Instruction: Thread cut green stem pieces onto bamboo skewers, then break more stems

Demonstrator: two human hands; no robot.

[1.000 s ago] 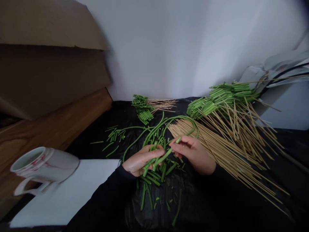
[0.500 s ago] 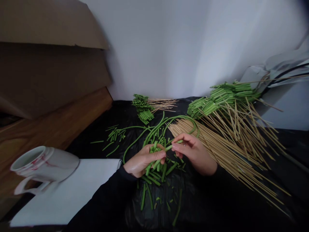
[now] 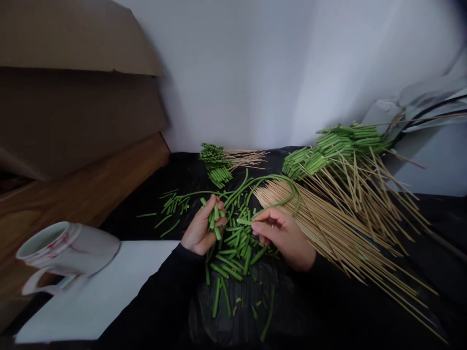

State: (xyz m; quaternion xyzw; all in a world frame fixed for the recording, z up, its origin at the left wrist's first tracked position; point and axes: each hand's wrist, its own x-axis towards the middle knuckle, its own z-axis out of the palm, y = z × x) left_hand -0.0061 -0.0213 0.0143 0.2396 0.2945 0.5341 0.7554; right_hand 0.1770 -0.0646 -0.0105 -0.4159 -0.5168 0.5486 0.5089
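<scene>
My left hand (image 3: pixel 204 226) is wrapped round several short green stem pieces (image 3: pixel 216 214), which stick out above and below its fingers. To its right, my right hand (image 3: pixel 282 233) pinches one green piece (image 3: pixel 244 221) between thumb and fingers, its free end pointing left. The hands are apart. Below and between them lies a loose pile of cut green pieces (image 3: pixel 237 248) on black plastic sheeting (image 3: pixel 233 330). Long uncut green stems (image 3: pixel 268 178) curve behind the hands. Thin wooden sticks (image 3: pixel 328 228) lie in a bundle right of my right hand.
Skewered green bundles (image 3: pixel 335 146) are heaped at the back right, with a smaller skewered stack (image 3: pixel 219 167) by the wall. On the left are a mug (image 3: pixel 87 248) on a white sheet (image 3: pixel 113 291) and a cardboard box (image 3: pixel 80 112).
My left hand has moved left and up, away from my right hand, and turned with its stem pieces. My right hand has shifted slightly left with the pinched piece.
</scene>
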